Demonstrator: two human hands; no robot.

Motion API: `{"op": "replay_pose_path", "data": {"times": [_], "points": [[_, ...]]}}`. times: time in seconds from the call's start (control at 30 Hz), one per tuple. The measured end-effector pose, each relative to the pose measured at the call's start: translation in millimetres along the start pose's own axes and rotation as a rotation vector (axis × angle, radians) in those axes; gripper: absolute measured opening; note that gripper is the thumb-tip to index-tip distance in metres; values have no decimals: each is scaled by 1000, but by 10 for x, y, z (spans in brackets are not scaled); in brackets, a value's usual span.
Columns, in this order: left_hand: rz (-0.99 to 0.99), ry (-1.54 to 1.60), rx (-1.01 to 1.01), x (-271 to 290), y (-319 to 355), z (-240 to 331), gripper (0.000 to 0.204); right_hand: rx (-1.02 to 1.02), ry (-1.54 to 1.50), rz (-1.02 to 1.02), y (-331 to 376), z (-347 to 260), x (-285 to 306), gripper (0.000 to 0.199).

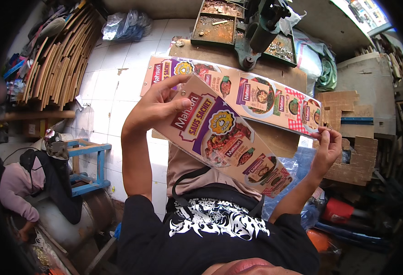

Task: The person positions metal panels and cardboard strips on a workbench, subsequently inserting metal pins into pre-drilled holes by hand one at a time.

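The brown workbench (279, 143) extends from the dark metal press (258, 39) toward the operator. A left tray (214, 44) and a right tray (295, 52) flank the press.

The far strip (256, 94), a long printed panel, lies across the operator's side of the press, its left end projecting past the bench edge. Contact with the bench cannot be confirmed. The near strip (231, 140) is raised over part of it, farther from the press, and slants down toward the operator's right.

The left hand (158, 107) grips the near strip's upper-left end, thumb on the printed face; whether its hidden fingers also grasp the far strip cannot be told. The right hand (327, 149) pinches the far strip's right end. A small ring (183, 93) sits in the near strip beside the left thumb. Shiny pieces (277, 46) fill the right tray.

Step in hand, as judged: handling both strips by their ends, clear of the press. The next move appears to call for firm end grips and no creasing.
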State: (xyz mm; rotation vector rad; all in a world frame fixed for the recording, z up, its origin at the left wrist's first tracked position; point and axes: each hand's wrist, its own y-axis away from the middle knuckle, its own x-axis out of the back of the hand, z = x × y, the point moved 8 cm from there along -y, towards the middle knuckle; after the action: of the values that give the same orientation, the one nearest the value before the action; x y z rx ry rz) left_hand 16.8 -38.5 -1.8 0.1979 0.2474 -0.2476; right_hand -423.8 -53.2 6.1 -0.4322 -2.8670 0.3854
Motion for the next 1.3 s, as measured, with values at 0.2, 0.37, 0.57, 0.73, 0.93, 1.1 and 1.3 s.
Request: {"op": "replay_pose_path", "data": {"times": [0.2,0.37,0.57,0.73,0.93,1.1,1.3], "points": [[-73,-14,52,-322,-292,-217,52,-96,-205,-388,413,-463,-1212,34],[-62,75,72,-393,-296,-359,43,-40,-153,-529,596,-400,-1769,21],[-15,168,-32,-441,-180,-403,52,71,-134,-390,582,-425,-1753,11],[-112,251,-161,-686,-62,-218,63,-18,-226,-253,566,-397,-1645,11],[-117,245,-165,-660,-135,-319,65,57,-143,-253,549,-423,-1695,9],[-67,310,-126,-507,-242,-610,55,67,-97,-233,530,-258,-1853,6],[5,362,-99,-383,-312,-802,50,44,-6,-192,605,26,-1965,6]]}}
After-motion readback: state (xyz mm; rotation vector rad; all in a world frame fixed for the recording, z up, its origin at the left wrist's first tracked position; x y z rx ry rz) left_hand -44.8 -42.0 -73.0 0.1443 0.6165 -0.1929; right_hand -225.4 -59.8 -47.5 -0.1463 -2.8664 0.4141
